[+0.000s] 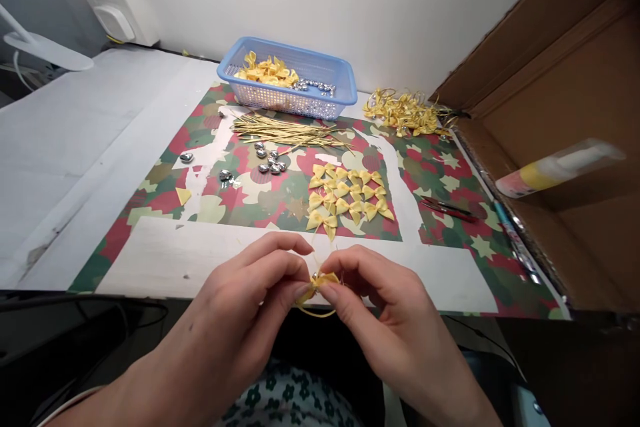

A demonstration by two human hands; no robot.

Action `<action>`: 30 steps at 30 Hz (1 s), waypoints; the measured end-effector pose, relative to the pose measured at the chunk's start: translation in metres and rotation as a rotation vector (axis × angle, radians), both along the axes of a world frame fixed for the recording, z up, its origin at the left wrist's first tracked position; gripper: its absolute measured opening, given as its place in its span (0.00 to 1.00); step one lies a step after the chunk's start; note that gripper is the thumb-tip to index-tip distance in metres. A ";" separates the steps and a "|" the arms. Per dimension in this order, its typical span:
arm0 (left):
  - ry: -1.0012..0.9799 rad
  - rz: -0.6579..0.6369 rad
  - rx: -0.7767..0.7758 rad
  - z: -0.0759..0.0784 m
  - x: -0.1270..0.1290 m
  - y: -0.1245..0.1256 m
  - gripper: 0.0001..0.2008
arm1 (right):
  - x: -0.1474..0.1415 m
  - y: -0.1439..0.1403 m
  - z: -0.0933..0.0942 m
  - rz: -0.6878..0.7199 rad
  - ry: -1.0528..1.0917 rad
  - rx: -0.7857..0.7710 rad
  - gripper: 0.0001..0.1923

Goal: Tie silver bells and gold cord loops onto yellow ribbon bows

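My left hand (250,297) and my right hand (383,307) meet at the table's near edge, fingertips pinching a small yellow ribbon bow (323,280) with a thin gold wire tie looped under it. Just beyond, on the patterned mat (445,177), lie several loose yellow bows (345,197) in rows. A bundle of gold wire ties (285,132) and several silver heart beads (270,160) lie farther back.
A blue basket (290,80) holds more bows and beads at the back. A heap of finished tied bows (405,112) lies to its right. Red-handled snips (447,208) and a pen (515,240) lie at the right, beside a cardboard box (565,113) holding a glue tube (555,170).
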State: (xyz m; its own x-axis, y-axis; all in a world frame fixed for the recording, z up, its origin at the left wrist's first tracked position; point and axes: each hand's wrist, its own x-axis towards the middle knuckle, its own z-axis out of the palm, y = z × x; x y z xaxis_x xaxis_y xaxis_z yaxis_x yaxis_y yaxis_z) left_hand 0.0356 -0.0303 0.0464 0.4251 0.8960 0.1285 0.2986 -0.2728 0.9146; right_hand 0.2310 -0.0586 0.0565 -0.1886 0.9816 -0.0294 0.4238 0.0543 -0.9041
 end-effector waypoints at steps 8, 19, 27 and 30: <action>-0.142 -0.138 -0.342 0.003 -0.004 0.010 0.07 | 0.002 0.007 -0.001 0.019 0.070 -0.135 0.06; -0.051 -0.157 -0.211 -0.004 -0.004 0.009 0.10 | 0.002 0.009 -0.003 0.032 0.059 -0.079 0.06; -0.148 -0.123 -0.313 0.000 -0.001 0.011 0.10 | -0.002 0.006 -0.009 -0.057 0.061 0.036 0.04; -0.166 -0.069 -0.396 0.002 -0.002 0.011 0.09 | 0.001 0.003 -0.008 -0.141 0.087 0.123 0.07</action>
